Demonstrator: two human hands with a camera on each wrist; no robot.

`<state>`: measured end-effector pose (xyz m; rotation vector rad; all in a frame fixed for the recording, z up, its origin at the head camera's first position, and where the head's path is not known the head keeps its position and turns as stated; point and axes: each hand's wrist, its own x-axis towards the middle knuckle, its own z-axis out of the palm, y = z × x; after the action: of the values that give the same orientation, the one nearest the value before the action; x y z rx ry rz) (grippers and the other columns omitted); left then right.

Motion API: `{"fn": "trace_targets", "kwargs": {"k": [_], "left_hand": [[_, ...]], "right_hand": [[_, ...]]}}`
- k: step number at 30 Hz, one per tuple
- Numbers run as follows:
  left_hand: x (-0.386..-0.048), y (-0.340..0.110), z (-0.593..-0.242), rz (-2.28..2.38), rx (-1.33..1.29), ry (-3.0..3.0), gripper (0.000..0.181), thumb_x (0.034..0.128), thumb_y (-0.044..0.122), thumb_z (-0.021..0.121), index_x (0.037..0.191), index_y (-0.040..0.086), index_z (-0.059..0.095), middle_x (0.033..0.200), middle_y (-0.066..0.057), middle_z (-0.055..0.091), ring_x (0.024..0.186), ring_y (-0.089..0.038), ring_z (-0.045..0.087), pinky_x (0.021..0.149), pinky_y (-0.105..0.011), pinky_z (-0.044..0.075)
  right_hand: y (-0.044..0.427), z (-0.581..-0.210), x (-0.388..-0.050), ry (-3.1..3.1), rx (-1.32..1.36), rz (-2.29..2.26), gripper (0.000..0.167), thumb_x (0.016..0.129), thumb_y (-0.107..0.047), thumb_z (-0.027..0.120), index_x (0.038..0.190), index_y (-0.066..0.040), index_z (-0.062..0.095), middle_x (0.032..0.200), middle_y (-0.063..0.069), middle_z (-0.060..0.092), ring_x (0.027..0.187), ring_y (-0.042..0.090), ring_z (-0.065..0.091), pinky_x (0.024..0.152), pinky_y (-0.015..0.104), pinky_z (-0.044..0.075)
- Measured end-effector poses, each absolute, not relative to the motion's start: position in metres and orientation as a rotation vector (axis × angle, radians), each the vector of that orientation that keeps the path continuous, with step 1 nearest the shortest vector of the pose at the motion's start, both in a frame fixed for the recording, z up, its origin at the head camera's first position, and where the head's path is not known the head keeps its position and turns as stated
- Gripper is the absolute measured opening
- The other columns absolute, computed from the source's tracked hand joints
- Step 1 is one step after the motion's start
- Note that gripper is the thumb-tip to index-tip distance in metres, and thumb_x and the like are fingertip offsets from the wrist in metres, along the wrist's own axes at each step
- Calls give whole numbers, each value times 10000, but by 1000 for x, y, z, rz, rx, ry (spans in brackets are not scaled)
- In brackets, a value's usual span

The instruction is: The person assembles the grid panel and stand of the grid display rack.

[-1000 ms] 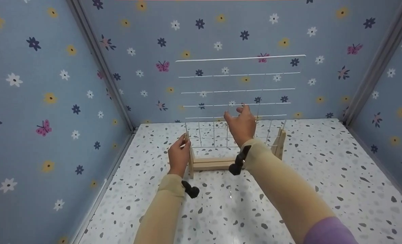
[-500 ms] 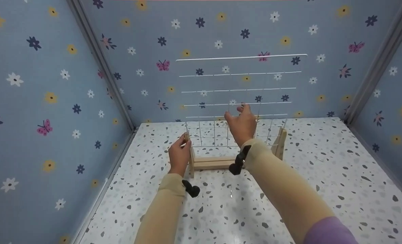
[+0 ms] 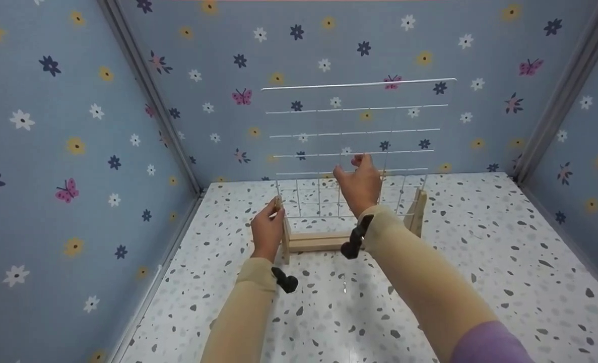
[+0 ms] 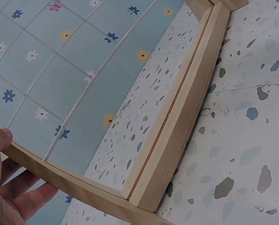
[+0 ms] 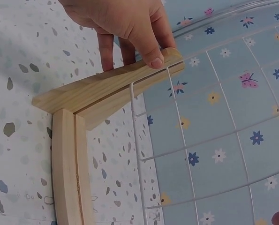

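A white wire grid [image 3: 319, 134] leans back from a wooden stand made of two end posts and a grooved base [image 3: 315, 242]. My left hand [image 3: 267, 232] pinches the top of the left wooden post [image 3: 285, 242]. In the right wrist view, the thumb of that hand [image 5: 130, 30] lies along the post [image 5: 97, 91] and its fingers lie behind. One side of the grid [image 5: 221, 89] runs along the post's groove. My right hand [image 3: 360, 185] is at the grid's middle, fingers bent and thumb apart. Whether it holds a wire is unclear.
The right wooden post [image 3: 415, 212] stands on the speckled white surface [image 3: 485, 262]. Blue floral panels [image 3: 208, 45] rise behind and at both sides. Metal strips [image 3: 150, 96] run along the panel corners. A black wrist camera [image 3: 284, 280] is strapped on each sleeve.
The head view has shifted very slightly. The bent fingers of my right hand have drawn in a little. My left hand keeps its pinch on the post.
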<state>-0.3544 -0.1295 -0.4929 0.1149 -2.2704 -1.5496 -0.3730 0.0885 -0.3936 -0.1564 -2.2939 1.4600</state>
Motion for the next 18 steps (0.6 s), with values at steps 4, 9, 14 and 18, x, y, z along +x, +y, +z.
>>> {"fn": "trace_targets", "kwargs": {"k": [4, 9, 14, 18], "left_hand": [[-354, -129, -494, -1548, 84, -2266, 444, 1020, 162, 630, 1455, 109, 558, 1286, -115, 671, 1185, -286, 648, 938, -384, 562], [-354, -127, -494, -1553, 58, -2254, 447, 1019, 144, 628, 1457, 93, 551, 1289, -132, 666, 1170, -297, 654, 920, -392, 569], [-355, -127, -493, -1534, 96, -2274, 445, 1020, 151, 627, 1456, 97, 554, 1295, -123, 665, 1183, -288, 648, 943, -386, 559], [-355, -127, -493, -1525, 120, -2297, 444, 1026, 174, 620, 1460, 108, 554, 1298, -103, 667, 1194, -263, 641, 948, -373, 556]], "right_hand": [[90, -393, -374, -2293, -158, 1465, 537, 917, -373, 727, 1337, -98, 537, 1316, 54, 628, 1178, 242, 604, 962, 387, 525], [91, -392, -375, -2288, -167, 1471, 515, 922, -367, 728, 1323, -104, 542, 1319, 32, 628, 1156, 222, 607, 963, 392, 521], [89, -388, -375, -2296, -138, 1466, 477, 928, -372, 725, 1292, -119, 549, 1319, 30, 629, 1166, 216, 603, 972, 382, 519], [89, -388, -374, -2300, -123, 1440, 474, 926, -361, 734, 1285, -111, 551, 1307, 38, 633, 1167, 225, 604, 971, 385, 515]]}}
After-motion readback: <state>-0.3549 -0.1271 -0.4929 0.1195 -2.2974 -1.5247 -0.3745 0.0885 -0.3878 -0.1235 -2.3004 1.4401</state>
